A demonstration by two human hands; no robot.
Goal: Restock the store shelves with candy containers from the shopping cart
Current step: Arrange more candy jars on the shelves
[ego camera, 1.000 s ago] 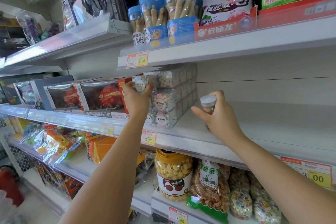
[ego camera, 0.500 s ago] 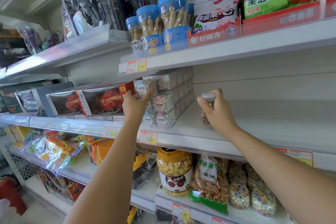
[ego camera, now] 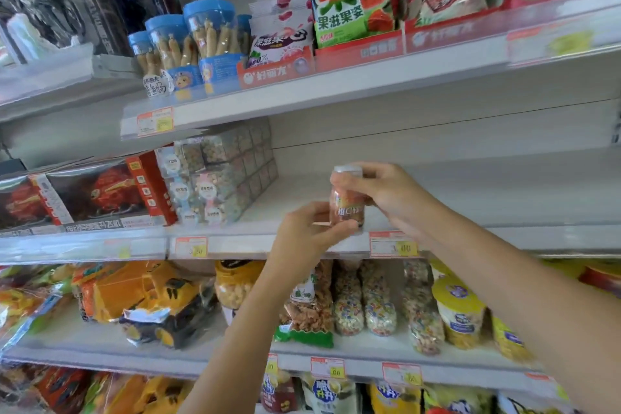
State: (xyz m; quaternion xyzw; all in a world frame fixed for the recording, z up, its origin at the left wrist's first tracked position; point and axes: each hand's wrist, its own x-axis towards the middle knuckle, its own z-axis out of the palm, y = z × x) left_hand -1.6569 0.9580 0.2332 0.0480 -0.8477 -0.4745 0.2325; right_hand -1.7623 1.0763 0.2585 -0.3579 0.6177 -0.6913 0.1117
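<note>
Probably light, stiff and slick, the candy container (ego camera: 347, 203) is at the middle shelf (ego camera: 302, 210) front edge, right hand (ego camera: 389, 193) gripping its top from 3 o'clock, left hand (ego camera: 304, 232) pinching its base from 7 o'clock, both sound holds.

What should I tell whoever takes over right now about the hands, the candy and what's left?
The right hand grips the candy container near its cap; left hand pinches its base.
The container is upright at the front of the middle shelf, right of the stacked clear boxes; unclear if it is set down.
Done: one container brought to the shelf. Left: set it, let go, fetch more from the cart, which is out of view.
</note>
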